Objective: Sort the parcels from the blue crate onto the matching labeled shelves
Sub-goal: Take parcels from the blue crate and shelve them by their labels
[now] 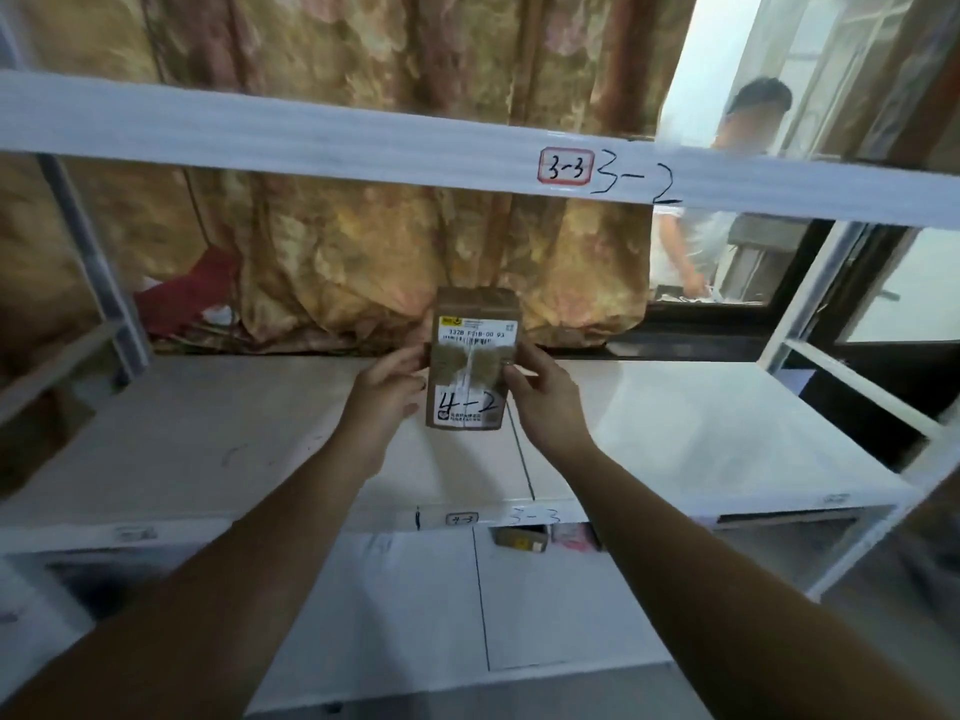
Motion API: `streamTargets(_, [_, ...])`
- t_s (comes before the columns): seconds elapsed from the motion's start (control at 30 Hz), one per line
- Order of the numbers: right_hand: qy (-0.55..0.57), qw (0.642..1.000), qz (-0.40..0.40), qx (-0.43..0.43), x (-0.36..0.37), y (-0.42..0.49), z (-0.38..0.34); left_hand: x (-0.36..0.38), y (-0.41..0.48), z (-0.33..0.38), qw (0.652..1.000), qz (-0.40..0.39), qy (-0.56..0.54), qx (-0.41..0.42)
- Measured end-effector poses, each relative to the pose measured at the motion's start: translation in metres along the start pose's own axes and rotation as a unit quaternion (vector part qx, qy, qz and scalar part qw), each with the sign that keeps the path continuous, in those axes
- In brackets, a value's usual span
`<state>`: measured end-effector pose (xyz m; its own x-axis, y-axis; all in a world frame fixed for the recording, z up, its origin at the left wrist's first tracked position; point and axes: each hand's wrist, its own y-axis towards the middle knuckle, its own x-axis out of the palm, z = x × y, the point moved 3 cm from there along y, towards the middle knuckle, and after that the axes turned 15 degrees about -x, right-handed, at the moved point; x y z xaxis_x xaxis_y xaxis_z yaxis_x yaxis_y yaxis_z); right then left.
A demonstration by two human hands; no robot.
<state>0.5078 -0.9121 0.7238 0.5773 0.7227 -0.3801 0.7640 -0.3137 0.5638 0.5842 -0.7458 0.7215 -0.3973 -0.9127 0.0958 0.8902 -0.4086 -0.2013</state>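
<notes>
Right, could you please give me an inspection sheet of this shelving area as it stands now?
Surface: white shelf board, split by a black line.
Job's things: brown parcel marked 4-2, upright over the board; contact with it cannot be told. The upper rail reads 3-3 and 3-2. Blue crate not in view.
Clutter: small box on the shelf below; red item behind the shelving.
Hands: left hand and right hand grip the parcel's sides.
Cables: nothing seen.
Surroundings: floral curtain behind; window at right with a person beyond.
</notes>
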Motion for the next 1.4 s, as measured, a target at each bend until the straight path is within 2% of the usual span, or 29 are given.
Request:
streamTargets(0.13, [0.077, 0.996, -0.031, 0.042, 0.02, 0.007, 0.035, -0.004, 0.016, -0.028, 0.997, 0.015, -0.044, -0.069])
streamTargets(0.3, [0.141, 0.98, -0.093, 0.104, 0.072, 0.012, 0.061, -0.032, 0.021, -0.055, 0.984, 0.057, -0.151, -0.078])
streamTargets(0.43, [0.122, 0.975, -0.144, 0.115, 0.122, 0.009, 0.061, -0.068, 0.024, -0.064, 0.991, 0.081, -0.085, -0.057])
streamTargets(0.6, [0.099, 0.97, -0.172, 0.141, 0.191, 0.018, 0.044, -0.142, 0.054, -0.08, 0.986, 0.158, 0.046, -0.004])
streamTargets(0.73, [0.076, 0.967, -0.205, 0.133, 0.255, 0.026, 0.02, -0.204, 0.069, -0.077, 0.984, 0.123, 0.124, 0.047])
streamTargets(0.83, [0.11, 0.957, -0.237, 0.124, 0.305, 0.033, 0.003, -0.25, 0.08, -0.069, 0.978, 0.131, 0.156, 0.043])
streamTargets(0.97, [0.138, 0.949, -0.229, 0.168, 0.361, 0.043, -0.01, -0.3, 0.095, -0.058, 0.98, 0.161, 0.118, 0.005])
streamTargets(1.13, [0.148, 0.949, -0.191, 0.2, 0.418, 0.058, -0.008, -0.349, 0.118, -0.046, 0.979, 0.19, 0.007, -0.071])
streamTargets(1.4, [0.163, 0.943, -0.188, 0.219, 0.478, 0.078, -0.018, -0.399, 0.149, -0.035, 0.962, 0.25, 0.063, -0.089])
